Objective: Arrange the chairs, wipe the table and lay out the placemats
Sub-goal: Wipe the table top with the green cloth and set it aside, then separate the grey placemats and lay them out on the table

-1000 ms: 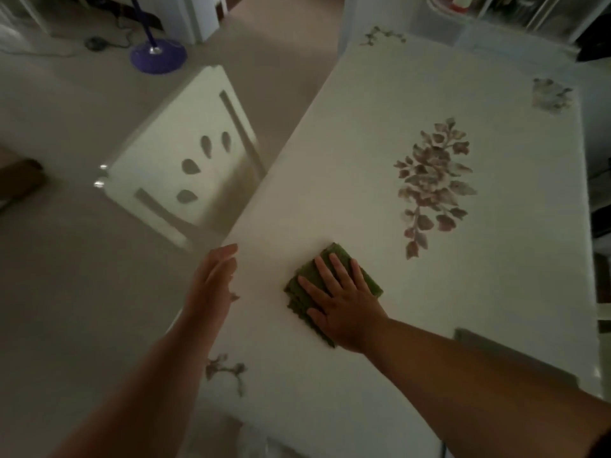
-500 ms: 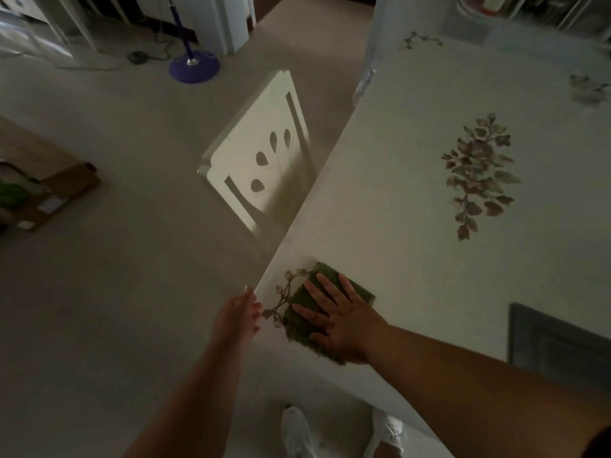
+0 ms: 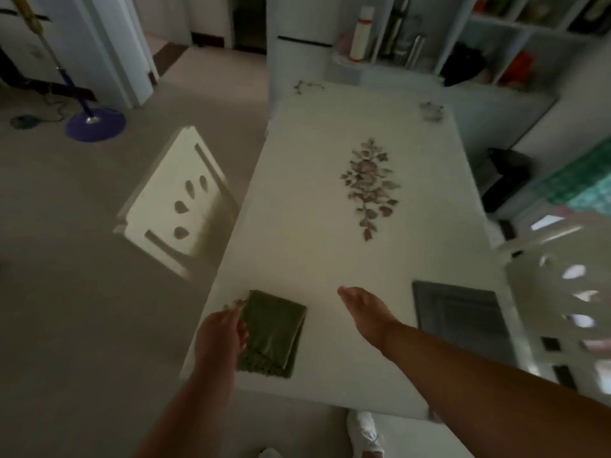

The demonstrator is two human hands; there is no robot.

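A folded green cloth [image 3: 272,332] lies flat on the near left corner of the white table [image 3: 314,233], which has a leaf pattern printed along its middle. My left hand [image 3: 220,335] rests at the cloth's left edge with fingers curled; whether it grips the cloth is not clear. My right hand [image 3: 362,310] hovers open over the table to the right of the cloth, apart from it. A dark grey placemat [image 3: 461,317] lies at the near right of the table. One white chair [image 3: 175,206] stands at the left side, another white chair [image 3: 568,312] at the right.
A purple-based floor stand [image 3: 94,125] is on the floor at the far left. White shelves with bottles and boxes [image 3: 429,38] stand beyond the table's far end. My feet in white shoes [image 3: 365,431] show below the near edge. A teal cloth [image 3: 582,183] is at right.
My right hand has lifted off the green cloth and moved right. The cloth now lies released near the table corner, and my left hand has come up against its left edge.
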